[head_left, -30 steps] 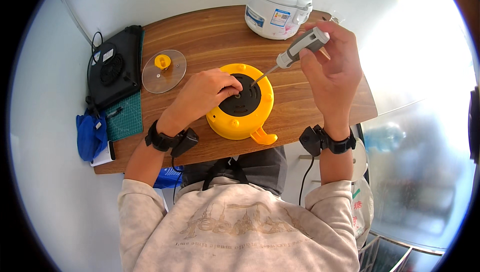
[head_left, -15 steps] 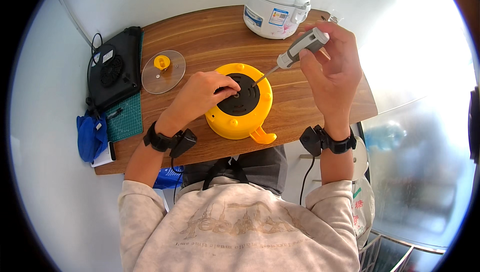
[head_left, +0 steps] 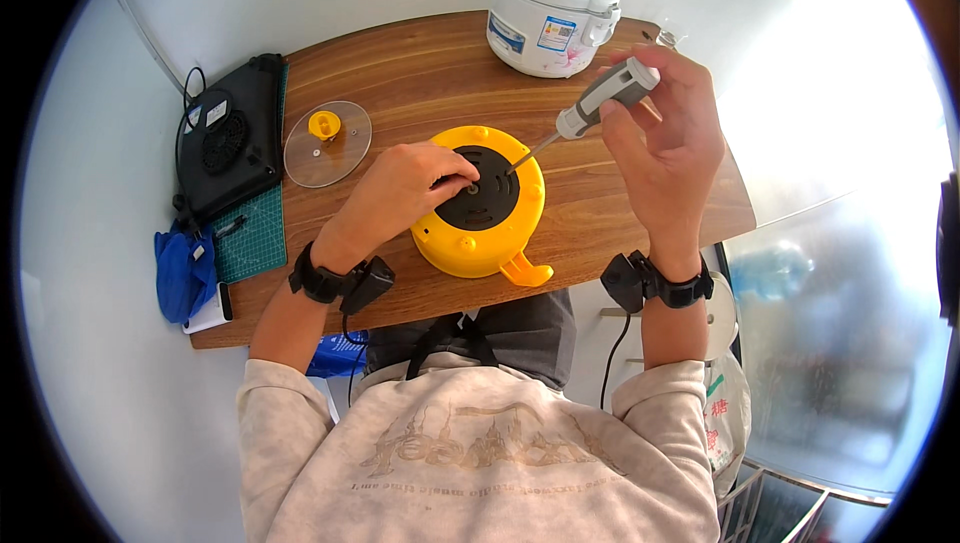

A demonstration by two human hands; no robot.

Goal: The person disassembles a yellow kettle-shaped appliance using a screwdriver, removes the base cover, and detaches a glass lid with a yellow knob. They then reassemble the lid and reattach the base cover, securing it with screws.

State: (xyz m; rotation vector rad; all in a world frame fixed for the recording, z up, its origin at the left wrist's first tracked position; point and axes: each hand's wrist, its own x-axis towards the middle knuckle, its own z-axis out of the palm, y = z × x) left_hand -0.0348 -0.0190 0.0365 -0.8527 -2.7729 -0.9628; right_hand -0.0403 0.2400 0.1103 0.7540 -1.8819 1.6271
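Observation:
A round yellow appliance (head_left: 463, 260) lies upside down on the table, its black slotted base plate (head_left: 480, 211) facing up and a yellow handle (head_left: 527, 271) jutting toward me. My left hand (head_left: 405, 186) rests over the plate's left side, thumb and forefinger pinched together near its centre; whatever is between them is too small to make out. My right hand (head_left: 665, 133) grips a grey-and-white screwdriver (head_left: 605, 98) by the handle, tilted. Its thin shaft runs down to the right part of the black plate, with the tip at or close to a slot.
A clear lid (head_left: 340, 158) with a yellow knob lies left of the appliance. Farther left are a black device (head_left: 230, 138) with a cable, a green cutting mat (head_left: 255, 238) and a blue cloth-like bundle (head_left: 184, 268). A white rice cooker (head_left: 550, 23) stands at the back of the wooden table (head_left: 400, 63).

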